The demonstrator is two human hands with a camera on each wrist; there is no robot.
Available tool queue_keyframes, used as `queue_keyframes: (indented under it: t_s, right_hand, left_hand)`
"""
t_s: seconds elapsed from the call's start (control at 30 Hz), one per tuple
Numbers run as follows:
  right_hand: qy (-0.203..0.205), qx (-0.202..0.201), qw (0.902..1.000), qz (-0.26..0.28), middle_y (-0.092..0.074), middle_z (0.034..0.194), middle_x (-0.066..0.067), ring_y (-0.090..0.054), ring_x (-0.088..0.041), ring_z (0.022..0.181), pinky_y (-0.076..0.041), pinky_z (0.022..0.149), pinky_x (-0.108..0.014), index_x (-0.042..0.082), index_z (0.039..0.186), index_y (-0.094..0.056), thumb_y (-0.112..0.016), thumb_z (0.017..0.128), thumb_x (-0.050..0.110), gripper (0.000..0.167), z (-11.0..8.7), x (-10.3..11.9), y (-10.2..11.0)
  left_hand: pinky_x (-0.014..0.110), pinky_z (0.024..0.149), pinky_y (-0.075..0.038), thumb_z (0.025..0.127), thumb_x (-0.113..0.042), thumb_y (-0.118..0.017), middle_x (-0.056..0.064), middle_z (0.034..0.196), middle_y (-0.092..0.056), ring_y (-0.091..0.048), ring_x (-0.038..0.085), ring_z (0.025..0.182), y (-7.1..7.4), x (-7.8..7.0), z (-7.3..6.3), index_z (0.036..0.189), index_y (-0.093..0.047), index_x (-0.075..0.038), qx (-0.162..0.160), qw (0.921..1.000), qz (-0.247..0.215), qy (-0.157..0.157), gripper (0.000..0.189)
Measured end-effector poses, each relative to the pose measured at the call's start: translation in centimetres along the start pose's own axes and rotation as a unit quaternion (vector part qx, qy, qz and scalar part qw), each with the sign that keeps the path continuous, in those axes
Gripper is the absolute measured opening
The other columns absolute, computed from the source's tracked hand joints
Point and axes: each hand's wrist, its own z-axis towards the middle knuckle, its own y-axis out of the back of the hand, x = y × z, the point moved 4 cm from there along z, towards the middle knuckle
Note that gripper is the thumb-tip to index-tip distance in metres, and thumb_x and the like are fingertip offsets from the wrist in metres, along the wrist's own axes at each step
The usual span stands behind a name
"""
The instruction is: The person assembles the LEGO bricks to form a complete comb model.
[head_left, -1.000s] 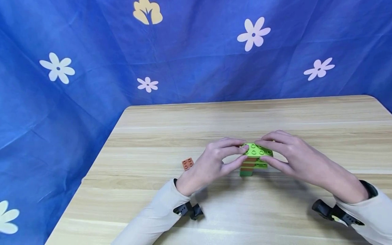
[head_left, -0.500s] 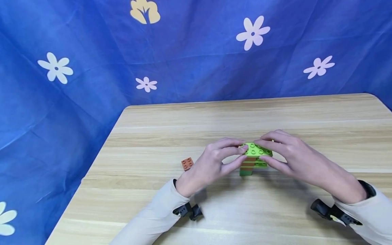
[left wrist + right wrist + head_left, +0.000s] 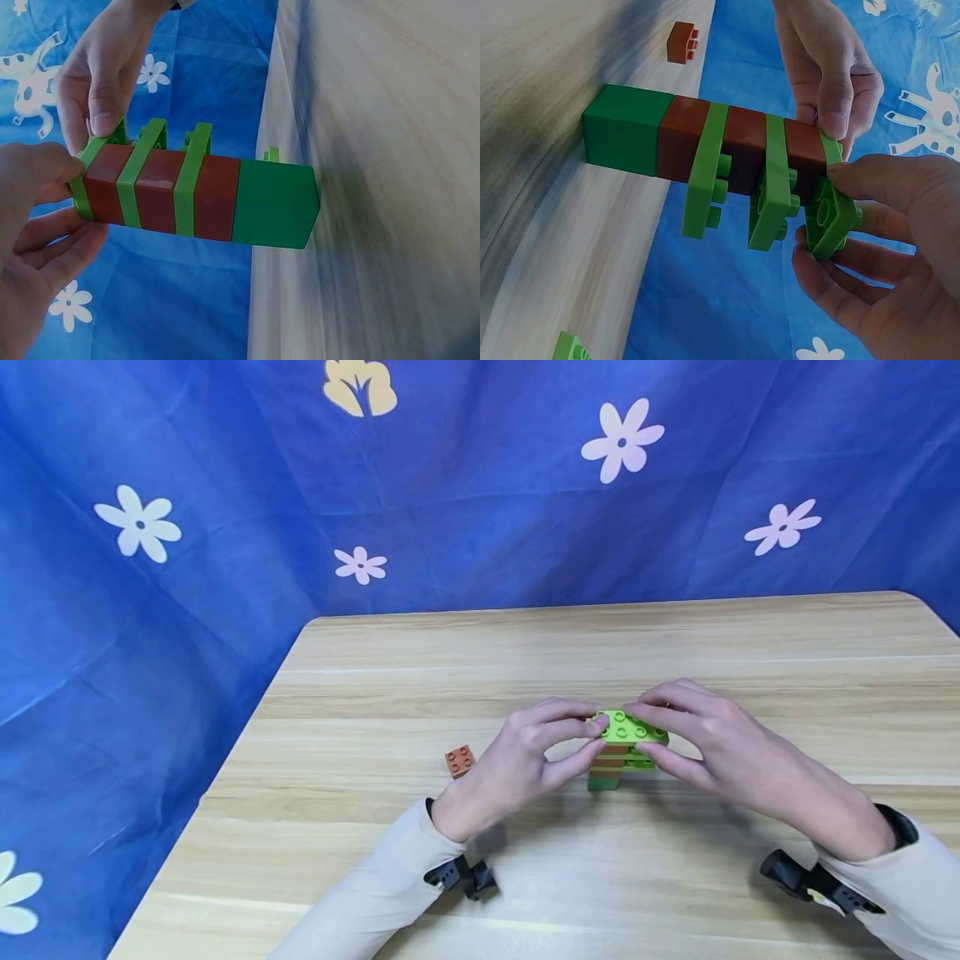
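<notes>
A tower of toy building bricks stands upright on the table. A dark green block [image 3: 274, 202] forms its base, with brown bricks [image 3: 744, 150] and light green plates layered in turn above it. Every plate juts out to the right past the brown bricks. My left hand [image 3: 517, 756] pinches the left end of the topmost light green plate [image 3: 621, 727], thumb in front and fingers behind and over the edge. At its jutting right end, my right hand [image 3: 720, 747] holds the same plate between thumb and fingers. Fingertips cover parts of its edges.
A loose brown brick [image 3: 460, 762] lies studs up on the wooden table [image 3: 420, 677], just beyond the left wrist. Another light green piece [image 3: 570, 347] shows at the lower left of the right wrist view. A blue flowered cloth [image 3: 480, 485] hangs behind the table.
</notes>
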Motion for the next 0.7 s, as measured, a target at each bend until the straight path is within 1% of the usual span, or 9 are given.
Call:
queue_keyframes:
  t_s: [0.17,0.3,0.53,0.63,0.7]
  right_hand:
    - [-0.003,-0.004,0.9999,0.011,-0.066,0.104,-0.005,-0.062,-0.019,0.092,-0.053,0.078,-0.025,0.0,0.113,-0.069,-0.045,0.101,0.04,0.048,-0.14,-0.08,-0.07]
    - [-0.005,-0.008,0.9998,0.015,-0.066,0.104,-0.005,-0.062,-0.019,0.092,-0.052,0.078,-0.023,0.001,0.113,-0.069,-0.046,0.101,0.04,0.048,-0.21,-0.15,-0.01]
    - [-0.003,-0.006,0.9999,0.012,-0.066,0.103,-0.004,-0.062,-0.019,0.091,-0.052,0.077,-0.024,0.001,0.113,-0.069,-0.045,0.101,0.041,0.048,-0.07,-0.1,0.1]
    - [-0.004,-0.002,1.0,0.007,-0.066,0.103,-0.005,-0.062,-0.019,0.092,-0.052,0.078,-0.025,0.0,0.113,-0.069,-0.044,0.101,0.041,0.049,-0.06,-0.04,0.11]
    - [-0.006,0.002,1.0,0.005,-0.066,0.104,-0.005,-0.062,-0.019,0.092,-0.052,0.078,-0.025,0.0,0.113,-0.069,-0.044,0.101,0.041,0.049,-0.04,0.0,0.11]
  left_hand:
    - [0.017,0.09,-0.051,0.084,-0.003,-0.072,0.014,0.102,-0.071,-0.067,0.02,0.098,-0.05,0.06,0.01,0.095,-0.074,0.001,-0.003,0.9999,-0.01,0.002,0.012]
    - [0.016,0.091,-0.049,0.085,-0.004,-0.071,0.014,0.102,-0.071,-0.067,0.02,0.099,-0.03,0.08,0.12,0.096,-0.074,0.001,0.0,0.9999,-0.014,0.002,0.012]
    - [0.016,0.092,-0.049,0.083,-0.004,-0.073,0.014,0.101,-0.072,-0.067,0.022,0.1,0.07,0.07,0.23,0.095,-0.074,0.001,0.0,0.9999,-0.01,0.001,0.013]
    - [0.016,0.093,-0.048,0.084,-0.005,-0.073,0.013,0.102,-0.072,-0.067,0.022,0.102,0.12,0.07,0.22,0.096,-0.074,0.001,0.008,0.9997,-0.017,0.014,0.013]
    - [0.017,0.095,-0.047,0.085,-0.006,-0.072,0.013,0.105,-0.071,-0.066,0.021,0.105,0.27,0.13,0.14,0.1,-0.073,0.001,0.018,0.9989,-0.03,0.031,0.016]
